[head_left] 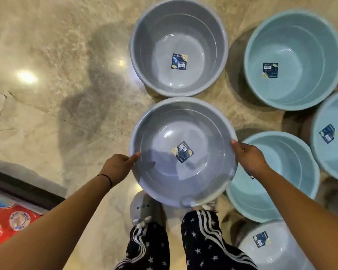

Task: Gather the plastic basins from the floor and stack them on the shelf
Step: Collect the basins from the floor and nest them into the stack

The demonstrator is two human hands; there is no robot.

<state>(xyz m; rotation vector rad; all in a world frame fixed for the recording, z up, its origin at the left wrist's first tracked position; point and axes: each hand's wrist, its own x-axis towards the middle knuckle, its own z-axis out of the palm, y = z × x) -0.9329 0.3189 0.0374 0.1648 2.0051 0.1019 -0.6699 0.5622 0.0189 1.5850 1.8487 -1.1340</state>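
Left hand [118, 167] and right hand [249, 157] pinch grey basin [183, 152] rim at nine and three o'clock; likely light, stiff, slick.

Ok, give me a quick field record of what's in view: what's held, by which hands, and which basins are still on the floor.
held: grey basin, gripped at opposite rims
left hand: on its left rim
right hand: on its right rim
grey basin on floor: directly ahead, upright
light blue basins on floor: three, to the right
pale basin: bottom right, partly cut off
labels: dark sticker inside each basin
shelf: not in view
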